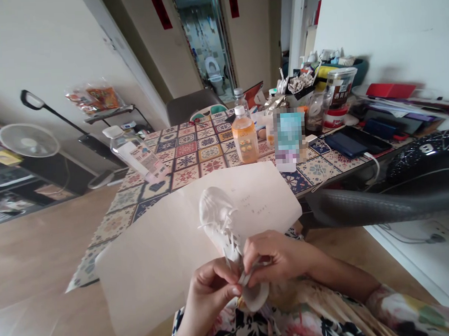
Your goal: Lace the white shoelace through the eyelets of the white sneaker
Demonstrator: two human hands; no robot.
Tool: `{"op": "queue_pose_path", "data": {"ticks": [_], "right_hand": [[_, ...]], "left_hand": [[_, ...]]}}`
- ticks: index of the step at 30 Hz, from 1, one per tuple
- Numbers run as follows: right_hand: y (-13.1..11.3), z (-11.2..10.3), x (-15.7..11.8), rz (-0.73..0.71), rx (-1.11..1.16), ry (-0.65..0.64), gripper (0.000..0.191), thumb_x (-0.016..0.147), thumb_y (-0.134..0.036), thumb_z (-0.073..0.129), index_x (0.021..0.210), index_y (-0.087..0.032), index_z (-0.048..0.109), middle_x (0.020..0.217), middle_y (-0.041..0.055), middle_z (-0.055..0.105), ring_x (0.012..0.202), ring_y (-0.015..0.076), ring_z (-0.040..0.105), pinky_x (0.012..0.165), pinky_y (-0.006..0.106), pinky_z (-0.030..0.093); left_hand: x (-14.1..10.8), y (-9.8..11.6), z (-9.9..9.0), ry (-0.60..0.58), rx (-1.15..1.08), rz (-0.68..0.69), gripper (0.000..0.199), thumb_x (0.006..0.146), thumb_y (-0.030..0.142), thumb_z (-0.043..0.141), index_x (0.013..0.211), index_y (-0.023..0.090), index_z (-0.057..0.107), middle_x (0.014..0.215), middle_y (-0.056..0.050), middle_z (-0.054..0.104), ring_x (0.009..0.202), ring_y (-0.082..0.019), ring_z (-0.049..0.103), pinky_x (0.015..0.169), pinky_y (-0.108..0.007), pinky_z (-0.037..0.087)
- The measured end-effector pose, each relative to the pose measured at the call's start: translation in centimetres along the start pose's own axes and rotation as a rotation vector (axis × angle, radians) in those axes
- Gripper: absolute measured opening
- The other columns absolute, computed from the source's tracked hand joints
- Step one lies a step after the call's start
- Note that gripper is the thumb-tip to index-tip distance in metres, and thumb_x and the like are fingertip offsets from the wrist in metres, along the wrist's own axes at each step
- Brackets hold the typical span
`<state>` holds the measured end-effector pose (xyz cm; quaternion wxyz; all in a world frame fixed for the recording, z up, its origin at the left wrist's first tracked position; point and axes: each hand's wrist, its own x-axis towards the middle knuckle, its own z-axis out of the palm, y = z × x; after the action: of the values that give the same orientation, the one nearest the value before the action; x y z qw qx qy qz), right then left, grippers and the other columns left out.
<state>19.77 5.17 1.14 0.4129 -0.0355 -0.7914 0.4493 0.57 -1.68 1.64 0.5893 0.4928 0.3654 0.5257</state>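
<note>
A white lace-up sneaker [216,207] lies partly over a large white paper sheet [153,247], its toe pointing away from me and its heel close to my lap. Loose white laces [230,238] run across its front. My left hand [217,283] is closed, thumb and finger pinching the shoe's upper edge near the ankle opening. From the other side, my right hand [272,255] pinches the same spot with bent fingers. Whether a lace end is also between the fingertips is hidden.
On the patterned tablecloth [186,162] stand an orange drink bottle [244,137] and a clear bottle [135,152]. A phone [354,141] with a cable, jars and a red box [389,90] crowd the right. A black chair [380,195] stands close at right.
</note>
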Motion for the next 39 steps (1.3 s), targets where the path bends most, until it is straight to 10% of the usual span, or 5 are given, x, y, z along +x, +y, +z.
{"op": "queue_pose_path", "data": {"ticks": [9, 19, 28, 34, 39], "right_hand": [[-0.2, -0.2, -0.2, 0.062, -0.096, -0.099, 0.019, 0.101, -0.038, 0.062, 0.094, -0.021, 0.061, 0.084, 0.0001, 0.060, 0.077, 0.0152, 0.058, 0.069, 0.025, 0.042], [-0.4, -0.1, 0.4, -0.040, 0.154, 0.018, 0.047, 0.096, -0.060, 0.064, 0.079, -0.017, 0.061, 0.086, 0.0025, 0.057, 0.077, 0.0134, 0.057, 0.069, 0.024, 0.047], [-0.8, 0.3, -0.6, 0.214, 0.138, 0.164, 0.038, 0.100, -0.051, 0.061, 0.084, -0.017, 0.056, 0.069, -0.0036, 0.053, 0.056, 0.0100, 0.046, 0.049, 0.019, 0.033], [-1.4, -0.1, 0.6, -0.068, -0.254, 0.072, 0.048, 0.110, -0.054, 0.035, 0.095, -0.018, 0.062, 0.095, 0.0058, 0.063, 0.093, 0.0186, 0.057, 0.089, 0.037, 0.042], [-0.8, 0.1, 0.5, -0.106, -0.272, 0.044, 0.017, 0.096, -0.029, 0.073, 0.093, -0.018, 0.061, 0.096, 0.0012, 0.064, 0.094, 0.0174, 0.058, 0.091, 0.036, 0.038]], "left_hand": [[-0.2, 0.2, 0.1, -0.040, 0.081, 0.081, 0.017, 0.070, 0.023, 0.083, 0.063, 0.017, 0.069, 0.058, 0.001, 0.060, 0.057, -0.007, 0.054, 0.055, -0.014, 0.045], [0.1, 0.6, -0.3, -0.056, 0.445, 0.240, 0.015, 0.077, 0.032, 0.077, 0.069, 0.020, 0.077, 0.061, -0.005, 0.067, 0.057, -0.014, 0.062, 0.054, -0.022, 0.049], [-0.3, 0.5, -0.6, -0.204, 0.654, 0.259, 0.018, 0.086, 0.031, 0.066, 0.075, 0.017, 0.072, 0.068, -0.006, 0.064, 0.063, -0.015, 0.061, 0.060, -0.024, 0.048], [-0.5, 0.7, -0.5, -0.105, 0.628, 0.362, 0.013, 0.085, 0.023, 0.066, 0.073, 0.019, 0.065, 0.069, -0.003, 0.063, 0.063, -0.013, 0.059, 0.059, -0.022, 0.046], [-0.5, 0.7, -0.2, -0.002, 0.609, 0.422, 0.007, 0.082, 0.016, 0.068, 0.079, 0.021, 0.066, 0.070, 0.001, 0.064, 0.064, -0.011, 0.061, 0.060, -0.019, 0.049]]}}
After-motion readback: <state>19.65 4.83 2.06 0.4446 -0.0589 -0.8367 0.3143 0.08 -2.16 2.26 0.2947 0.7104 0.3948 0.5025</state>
